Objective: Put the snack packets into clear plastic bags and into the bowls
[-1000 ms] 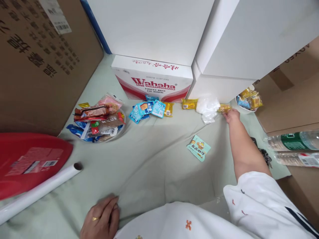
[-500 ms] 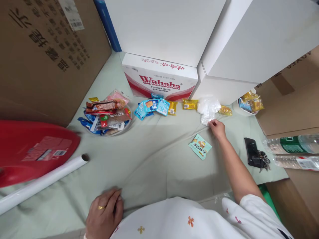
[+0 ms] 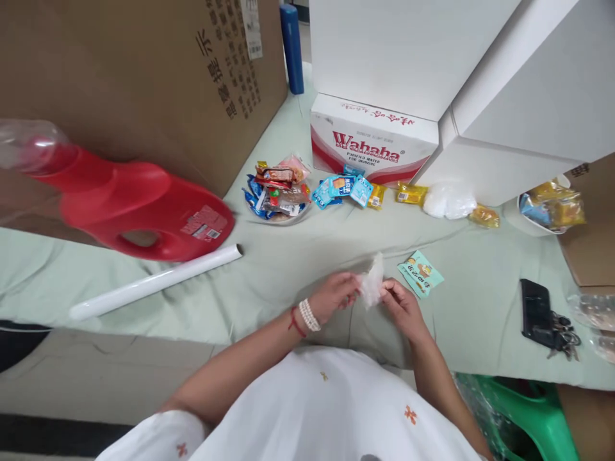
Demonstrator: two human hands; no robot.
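Note:
My left hand [image 3: 335,296] and my right hand [image 3: 402,308] pinch a crumpled piece of thin clear plastic [image 3: 373,282] between them, above the cloth near my body. Whether it is a bag or a glove, I cannot tell. Just right of my right hand lies a mint-green snack packet [image 3: 421,274] with printed drawings. Farther back sits a white heap of similar thin plastic [image 3: 448,200], flanked by a yellow packet [image 3: 412,193] and another yellow packet [image 3: 485,216].
Blue snack packets [image 3: 342,187] lie before a Wahaha carton [image 3: 372,141]. A bowl of snacks [image 3: 278,221] stands left, a white tub [image 3: 512,214] right. A red jug [image 3: 158,211] and white roll [image 3: 158,282] lie left. A black phone [image 3: 535,310] and keys [image 3: 565,336] rest right.
My right hand has drawn a piece of plastic from the white heap toward my body. My left hand has left the table edge and grips it too. The view has turned left.

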